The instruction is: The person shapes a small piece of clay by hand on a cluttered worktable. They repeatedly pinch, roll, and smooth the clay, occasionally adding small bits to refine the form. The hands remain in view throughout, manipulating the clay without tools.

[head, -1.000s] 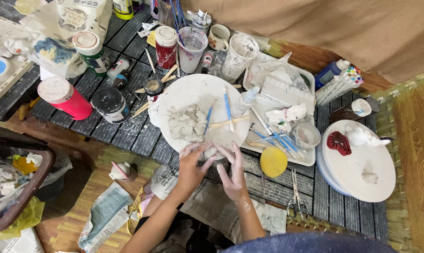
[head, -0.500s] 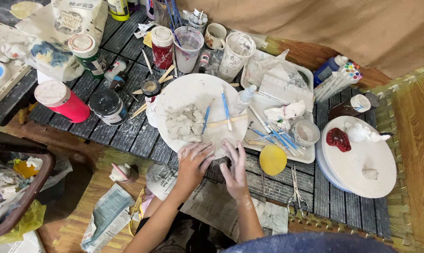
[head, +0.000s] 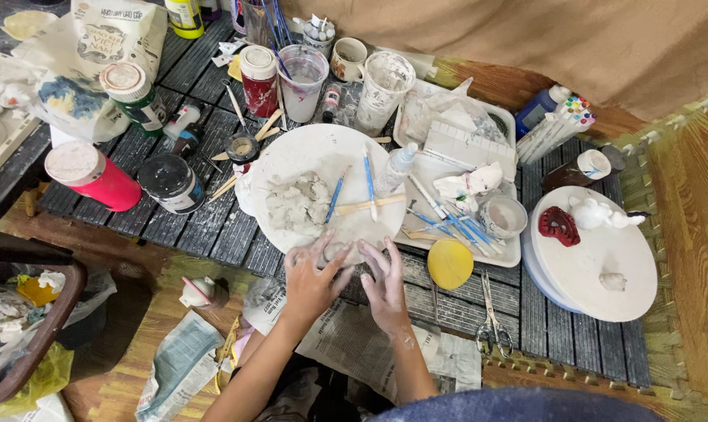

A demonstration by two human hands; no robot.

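Hands: left hand point(head: 311, 275) and right hand point(head: 385, 285) lie side by side at the near rim of the plate point(head: 291, 152), fingers spread and pressing down on a pale lump point(head: 346, 252) of clay between them.
Grip: neither hand closes round anything — both are open and flat, palms down, dusted with white.
Clay: the lump sits at the plate's near edge, partly hidden by the fingers; a bigger torn heap point(head: 295, 203) lies further in on the plate.
Tools: blue-handled sticks point(head: 334, 195) and a wooden stick point(head: 370, 205) lie across the plate just beyond the hands.
Nearby: yellow lid point(head: 450, 263) just right of the right hand, scissors point(head: 491, 316) beyond it, black jar point(head: 170, 182) and pink jar point(head: 92, 176) to the left on the slatted tabletop point(head: 221, 227).
Risk: hard pressing so close to the rim could tip the plate — then the sticks would roll off. A sideways sweep of the right hand could knock the lid.
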